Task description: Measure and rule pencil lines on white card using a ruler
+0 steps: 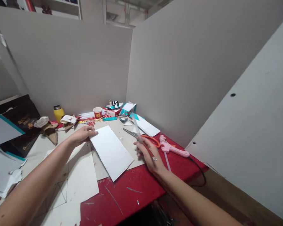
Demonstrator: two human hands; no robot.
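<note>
One white card (112, 152) and two hands: one left hand (86, 134) at its edge, one right hand (148, 152) to its right. Right of the card lies one glue gun (173, 149); beyond the card, one paper cup (97, 113) and one yellow bottle (58, 114); beneath it, one bench (122, 197).

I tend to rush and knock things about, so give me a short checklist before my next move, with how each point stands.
1. White card held: ok, the left hand pinches its far left corner.
2. Slim red tool in the right hand: ok.
3. Scissors well away from the right hand: not ok, they lie right by it.
4. Pink glue gun off the card: ok, it lies to the right of the right hand.
5. Glue gun cool: cannot tell.
6. Paper cup upright: ok.
</note>
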